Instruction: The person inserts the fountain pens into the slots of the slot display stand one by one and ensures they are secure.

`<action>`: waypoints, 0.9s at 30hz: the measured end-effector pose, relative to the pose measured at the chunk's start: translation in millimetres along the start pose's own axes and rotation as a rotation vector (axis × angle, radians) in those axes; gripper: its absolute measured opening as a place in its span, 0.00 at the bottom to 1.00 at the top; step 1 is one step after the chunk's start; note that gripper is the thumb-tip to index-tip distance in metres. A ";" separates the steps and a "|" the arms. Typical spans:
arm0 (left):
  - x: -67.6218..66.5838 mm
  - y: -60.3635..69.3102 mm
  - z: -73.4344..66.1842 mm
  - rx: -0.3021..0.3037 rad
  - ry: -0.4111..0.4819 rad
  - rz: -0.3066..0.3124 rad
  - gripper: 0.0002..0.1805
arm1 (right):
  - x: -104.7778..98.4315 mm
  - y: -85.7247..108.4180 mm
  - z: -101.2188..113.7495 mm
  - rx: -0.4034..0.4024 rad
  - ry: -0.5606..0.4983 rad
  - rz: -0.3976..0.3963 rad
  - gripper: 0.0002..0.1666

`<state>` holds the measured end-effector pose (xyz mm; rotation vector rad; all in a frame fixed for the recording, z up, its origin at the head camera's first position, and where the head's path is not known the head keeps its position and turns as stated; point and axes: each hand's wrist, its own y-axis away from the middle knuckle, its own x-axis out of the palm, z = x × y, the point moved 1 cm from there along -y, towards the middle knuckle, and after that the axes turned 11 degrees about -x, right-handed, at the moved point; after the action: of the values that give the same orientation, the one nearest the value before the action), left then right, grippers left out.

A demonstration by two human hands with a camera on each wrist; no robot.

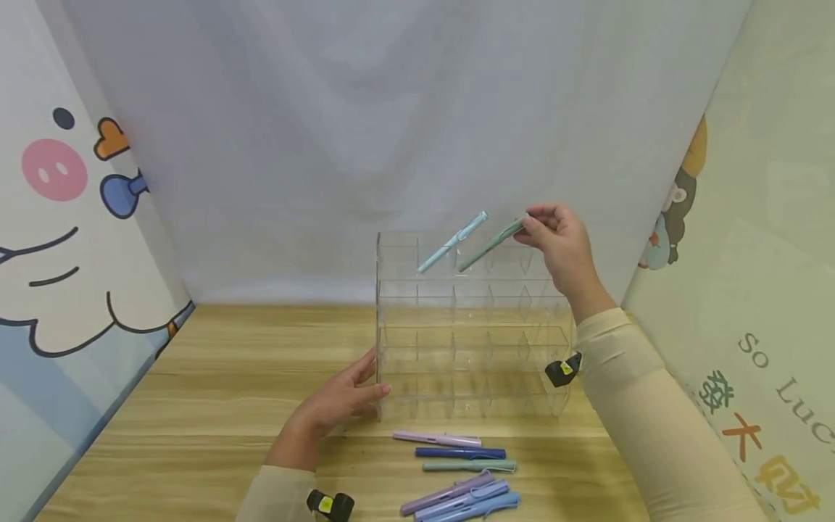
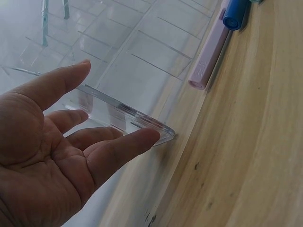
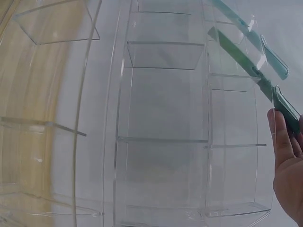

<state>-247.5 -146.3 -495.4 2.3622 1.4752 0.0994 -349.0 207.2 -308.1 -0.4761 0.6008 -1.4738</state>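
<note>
A clear acrylic rack (image 1: pixel 378 312) with rows of compartments stands upright on the table. Near its top right, my right hand (image 1: pixel 562 243) pinches the upper end of a green pen (image 1: pixel 491 245) between thumb and fingers. The pen slants down to the left, its lower end at the top row. Beside it, a light blue pen (image 1: pixel 452 243) leans in the top row at a similar slant. Low on the rack's left side, my left hand (image 1: pixel 341 397) touches the side panel with loosely spread fingers. In the left wrist view its palm faces the panel edge.
In front of the rack lie a pink pen (image 1: pixel 437 438), a dark blue pen (image 1: pixel 459 453) and a green pen (image 1: pixel 470 466). Nearer still, a purple pen (image 1: pixel 446 494) lies close against two blue ones. A white curtain (image 1: pixel 280 159) hangs behind the table (image 1: pixel 261 362).
</note>
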 end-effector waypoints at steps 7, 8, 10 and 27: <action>-0.8 -2.3 0.9 0.009 -0.001 0.013 0.45 | -0.5 0.0 2.1 0.009 0.069 0.040 0.18; -0.8 -2.2 0.6 0.009 -0.002 0.012 0.45 | -0.8 0.2 2.2 0.013 0.072 0.042 0.18; -0.6 -2.3 0.5 0.007 -0.006 0.010 0.46 | -1.3 0.7 2.4 0.017 0.077 0.048 0.18; 0.3 0.1 0.0 -0.010 -0.002 -0.005 0.45 | -4.3 3.7 9.4 -0.026 0.056 0.049 0.31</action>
<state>-247.3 -146.1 -495.3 2.3500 1.4766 0.1033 -340.2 211.0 -302.9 -0.4388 0.6726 -1.4382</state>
